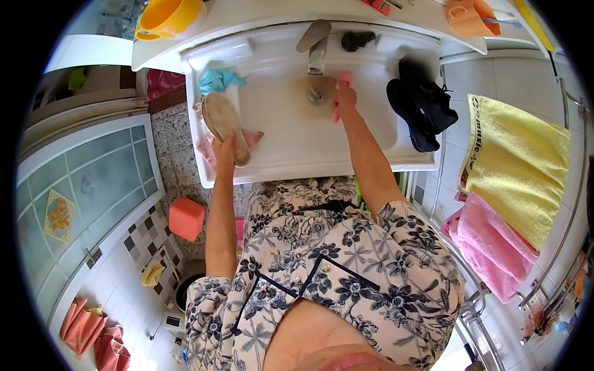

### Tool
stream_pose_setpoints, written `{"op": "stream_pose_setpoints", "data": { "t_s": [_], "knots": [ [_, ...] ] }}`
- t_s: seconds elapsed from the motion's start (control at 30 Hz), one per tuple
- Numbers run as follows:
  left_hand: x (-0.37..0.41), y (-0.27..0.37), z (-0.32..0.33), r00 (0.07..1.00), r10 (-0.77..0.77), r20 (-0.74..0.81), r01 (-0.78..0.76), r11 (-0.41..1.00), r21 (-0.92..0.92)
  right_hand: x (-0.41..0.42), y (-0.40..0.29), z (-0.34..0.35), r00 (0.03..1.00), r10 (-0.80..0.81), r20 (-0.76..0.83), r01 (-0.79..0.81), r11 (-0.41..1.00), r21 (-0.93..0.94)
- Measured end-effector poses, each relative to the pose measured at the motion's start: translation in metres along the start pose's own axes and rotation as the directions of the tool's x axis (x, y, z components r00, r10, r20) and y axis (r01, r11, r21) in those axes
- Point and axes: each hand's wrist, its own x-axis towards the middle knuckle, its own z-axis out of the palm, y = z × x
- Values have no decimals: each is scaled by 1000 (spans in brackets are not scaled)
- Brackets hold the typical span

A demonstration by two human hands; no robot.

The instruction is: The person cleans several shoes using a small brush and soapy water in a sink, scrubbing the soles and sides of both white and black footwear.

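Note:
My left hand (225, 149) grips a beige shoe (222, 116), its sole facing up, over the left rim of the white washbasin (287, 148). A pink cloth (253, 137) lies under the shoe, and a light-blue cloth (217, 80) is behind it. My right hand (345, 98) is closed around a pink brush or similar pink item (344, 78); its exact kind is unclear. That hand is just right of the drain, where cloudy brownish water stands below the faucet (317, 51). A pair of black shoes (417, 109) rests on the basin's right ledge.
A dark scouring pad or clump (357, 41) lies on the basin's back ledge. A yellow cup (168, 18) and an orange cup (471, 18) stand on the shelf above. Yellow (519, 162) and pink towels (496, 246) hang at the right. A red stool (186, 219) is at the lower left.

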Motion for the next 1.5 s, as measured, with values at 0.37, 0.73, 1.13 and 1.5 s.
{"op": "stream_pose_setpoints", "data": {
  "t_s": [0.37, 0.73, 1.13, 1.5],
  "knots": [
    [0, 19, 12, 998, 50, -25, -49, 997, 57, 28, -29, 54, 971, -80, 227, -216, 126, 968],
    [-3, 0, -8, 999, 12, -31, -10, 999, 46, 2, -56, 59, 912, 119, 392, -399, 40, 916],
    [-5, 15, 25, 999, 29, 27, -30, 998, 51, -37, -58, 174, 828, 318, 462, -531, 178, 829],
    [-10, 4, 12, 998, -6, -64, 10, 998, 63, -154, -59, 64, 778, -65, 625, 151, 985, -86]
  ]
}}
